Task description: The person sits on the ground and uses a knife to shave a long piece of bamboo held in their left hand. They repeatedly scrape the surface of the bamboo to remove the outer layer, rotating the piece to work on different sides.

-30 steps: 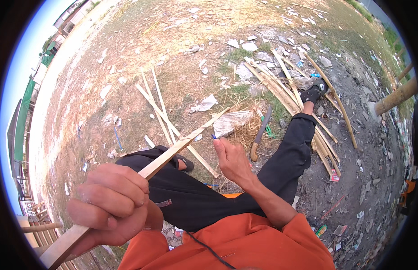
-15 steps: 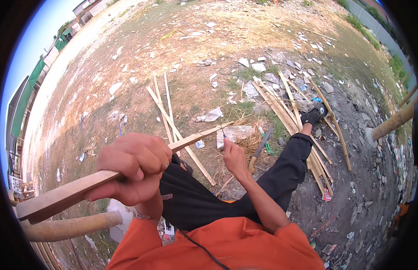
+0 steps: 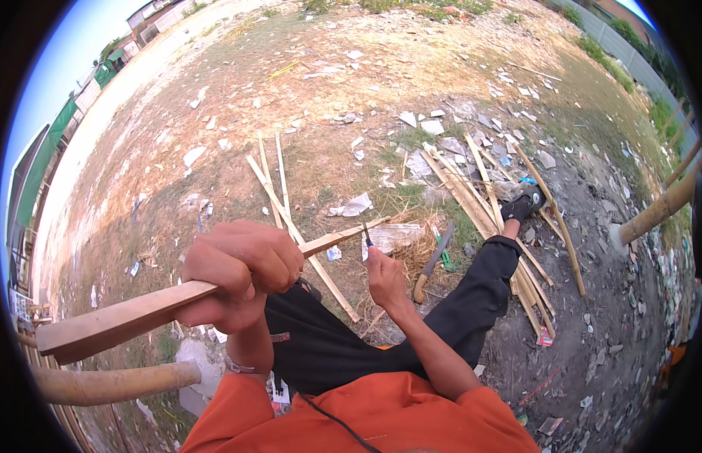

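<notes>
My left hand (image 3: 241, 272) is wrapped round a long pale bamboo strip (image 3: 132, 313), which slants up from the lower left and narrows toward its far end. A small knife (image 3: 367, 235) with a dark blade and a blue handle is gripped in my right hand (image 3: 386, 279). Its blade stands across the strip close to the narrow tip and appears to touch it. On the ground just right of that hand lies a larger knife (image 3: 435, 263) with a wooden handle.
Several bamboo strips (image 3: 472, 192) lie piled by my outstretched foot (image 3: 523, 202). More strips (image 3: 286, 215) lie crossed ahead. A thin pole (image 3: 551, 204) rests beside the pile. Thick bamboo posts (image 3: 657, 211) (image 3: 124, 381) rise at both sides. Broken tile pieces and litter cover the ground.
My right hand and the small knife have shifted slightly left and toward me. The left hand has moved a little right with the strip, and its far tip now sits lower in view.
</notes>
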Available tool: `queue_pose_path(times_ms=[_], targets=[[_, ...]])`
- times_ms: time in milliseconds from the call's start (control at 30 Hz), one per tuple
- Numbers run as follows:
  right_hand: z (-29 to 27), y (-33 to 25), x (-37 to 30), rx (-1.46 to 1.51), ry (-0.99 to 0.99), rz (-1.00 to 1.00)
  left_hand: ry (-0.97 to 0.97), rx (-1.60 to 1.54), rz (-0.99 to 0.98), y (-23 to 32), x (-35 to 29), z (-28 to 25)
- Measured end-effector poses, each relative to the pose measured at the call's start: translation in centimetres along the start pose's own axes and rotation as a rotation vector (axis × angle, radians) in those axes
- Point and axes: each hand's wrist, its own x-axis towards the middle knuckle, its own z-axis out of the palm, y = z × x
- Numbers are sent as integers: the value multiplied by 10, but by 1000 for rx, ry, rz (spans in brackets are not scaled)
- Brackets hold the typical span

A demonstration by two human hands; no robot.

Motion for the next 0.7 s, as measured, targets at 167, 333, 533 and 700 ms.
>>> queue_pose_path(times_ms=[167, 333, 533, 700], targets=[[-2, 13, 6, -45, -34, 13, -35, 50, 7, 2, -2, -13], [5, 15, -8, 86, 34, -48, -40, 61, 5, -3, -4, -7], [-2, 0, -8, 44, -44, -14, -23, 81, 26, -1, -6, -8], [3, 51, 22, -74, -24, 59, -40, 84, 10, -3, -1, -11]])
